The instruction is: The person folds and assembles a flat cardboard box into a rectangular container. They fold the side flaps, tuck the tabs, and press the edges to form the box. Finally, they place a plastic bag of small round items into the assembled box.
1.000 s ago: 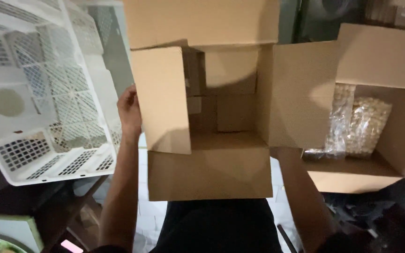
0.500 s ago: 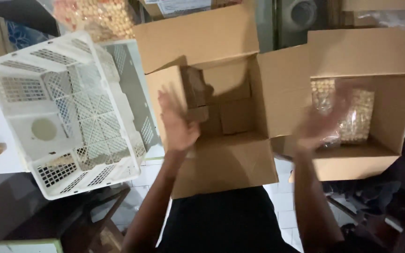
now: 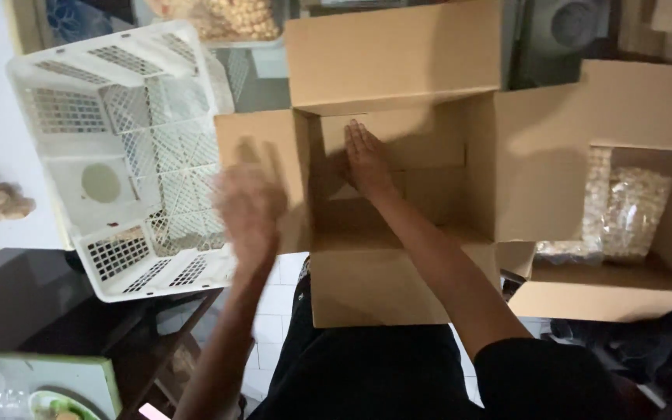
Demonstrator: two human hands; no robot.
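Both hands have left the flaps: the right hand now reaches into the open brown cardboard box, fingers flat and together against its inner flaps, while the left hand, blurred, open, hovers beside the left flap. The box rests at the person's lap, mouth upward, long axis left-right.

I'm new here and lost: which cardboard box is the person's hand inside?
Start from the white lattice plastic crate on the left. Just right of it stands the open cardboard box, with the right hand flat inside. Unlike the neighbouring box, it holds no clear snack bags.
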